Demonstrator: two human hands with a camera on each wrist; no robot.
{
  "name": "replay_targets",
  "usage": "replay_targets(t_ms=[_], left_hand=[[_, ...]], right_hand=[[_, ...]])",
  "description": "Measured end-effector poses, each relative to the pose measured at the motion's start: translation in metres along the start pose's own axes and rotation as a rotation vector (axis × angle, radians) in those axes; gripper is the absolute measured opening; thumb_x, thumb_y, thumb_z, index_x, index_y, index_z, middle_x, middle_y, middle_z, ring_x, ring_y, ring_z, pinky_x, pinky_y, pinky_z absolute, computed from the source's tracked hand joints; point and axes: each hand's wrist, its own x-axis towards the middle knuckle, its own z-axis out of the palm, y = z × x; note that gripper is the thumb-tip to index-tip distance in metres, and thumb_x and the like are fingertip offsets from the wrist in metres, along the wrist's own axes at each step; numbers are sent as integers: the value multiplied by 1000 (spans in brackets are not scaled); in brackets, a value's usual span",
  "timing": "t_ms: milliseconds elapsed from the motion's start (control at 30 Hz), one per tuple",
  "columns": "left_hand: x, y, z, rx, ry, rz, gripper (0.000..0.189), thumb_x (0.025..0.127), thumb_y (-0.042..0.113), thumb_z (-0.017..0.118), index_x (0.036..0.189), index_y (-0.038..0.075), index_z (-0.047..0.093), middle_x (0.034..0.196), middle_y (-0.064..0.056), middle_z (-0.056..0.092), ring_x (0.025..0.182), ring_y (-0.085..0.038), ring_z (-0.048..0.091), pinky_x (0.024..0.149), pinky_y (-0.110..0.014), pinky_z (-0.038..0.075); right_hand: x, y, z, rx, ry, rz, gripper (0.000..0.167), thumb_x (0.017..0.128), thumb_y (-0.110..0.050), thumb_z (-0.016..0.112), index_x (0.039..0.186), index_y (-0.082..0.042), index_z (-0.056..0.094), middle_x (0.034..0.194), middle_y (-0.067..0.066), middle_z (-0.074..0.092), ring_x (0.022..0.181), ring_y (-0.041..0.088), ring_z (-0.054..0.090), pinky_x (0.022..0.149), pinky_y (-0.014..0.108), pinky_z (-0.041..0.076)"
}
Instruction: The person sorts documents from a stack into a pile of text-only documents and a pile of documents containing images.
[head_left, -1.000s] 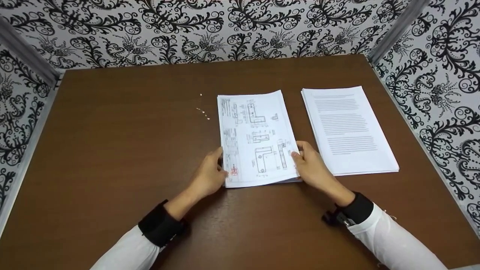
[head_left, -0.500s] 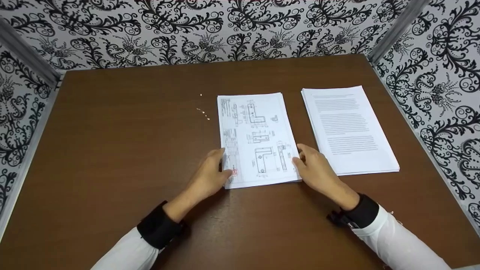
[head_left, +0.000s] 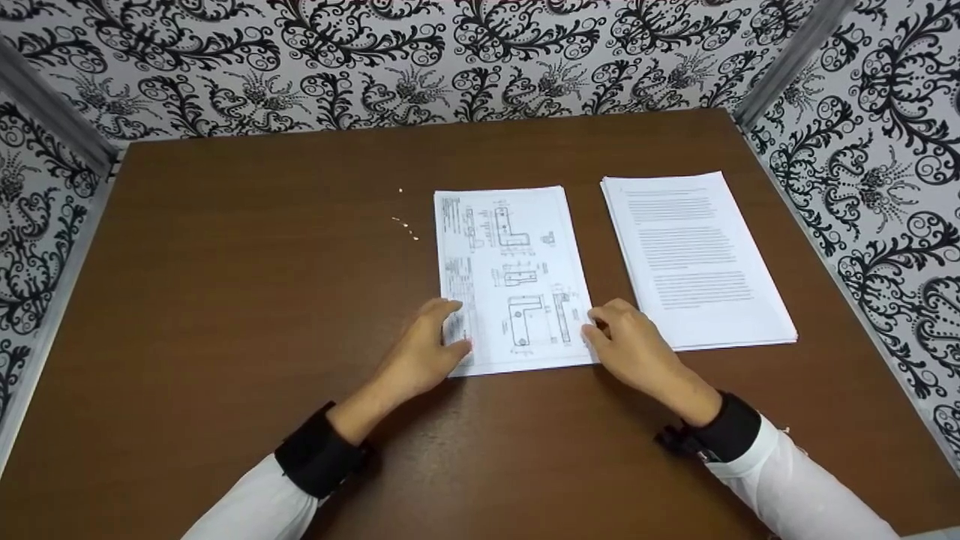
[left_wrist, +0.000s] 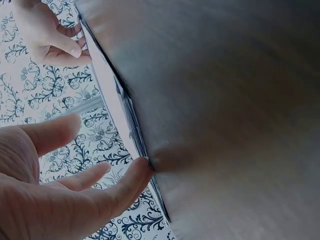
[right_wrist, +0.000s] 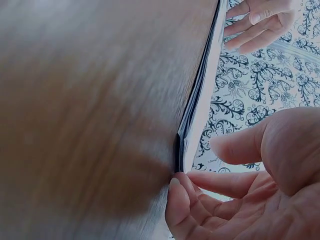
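A stack of papers (head_left: 495, 262) lies on the brown table, its top sheet printed with technical drawings. At its left edge is my left hand (head_left: 424, 349); in the left wrist view the thumb stands apart and one fingertip touches the side of the stack (left_wrist: 112, 95). My right hand (head_left: 634, 341) is at the right edge. In the right wrist view its fingers are bent, with fingertips against the stack's side (right_wrist: 200, 95), and the thumb is raised off the paper. Neither hand pinches the sheets.
A second stack of papers (head_left: 697, 262), with lines of printed text on top, lies to the right on the table (head_left: 247, 262). Several small pale specks (head_left: 406, 224) are left of the drawings. Patterned walls (head_left: 412, 67) border the table at the back and sides.
The drawing sheets, lifted at the right a second ago, now lie flat and even in the stack. My thumbs have let go, and the right hand has shifted slightly toward me.
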Motion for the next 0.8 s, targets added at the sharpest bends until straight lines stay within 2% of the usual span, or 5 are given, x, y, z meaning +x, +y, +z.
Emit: replay_targets(t_ms=[200,367,567,700,800], left_hand=[[-3,1,0,42,-25,6,50,93,3,75,138,-11,59,149,-28,51,139,-40,49,116,-52,38],[-11,2,2,154,-54,29,53,97,9,73,144,-9,56,159,-31,39,148,-45,37,121,-54,32],[-21,1,9,298,-182,103,55,100,19,73,144,-7,55,162,-32,32,153,-51,22,123,-62,20],[-23,1,12,386,-263,110,55,101,28,71,142,-5,56,162,-33,32,153,-51,21,124,-63,15],[-24,2,11,407,-277,101,58,102,31,70,146,-3,54,163,-32,31,154,-50,20,124,-63,13]], right_hand=[[-2,-2,0,-32,-10,-35,33,103,-6,63,124,19,64,117,27,63,98,34,64,81,47,57],[-7,-2,2,-119,2,-144,38,100,-8,70,129,16,63,134,31,58,124,43,56,98,55,52],[-13,-1,4,-216,-78,-277,50,100,-13,73,139,14,57,151,34,47,143,49,43,113,64,38],[-15,-1,4,-256,-123,-307,50,101,-15,71,140,13,57,152,33,47,144,49,43,114,66,35],[-15,1,4,-256,-133,-318,50,101,-16,71,141,12,56,153,32,47,144,47,43,115,66,34]])
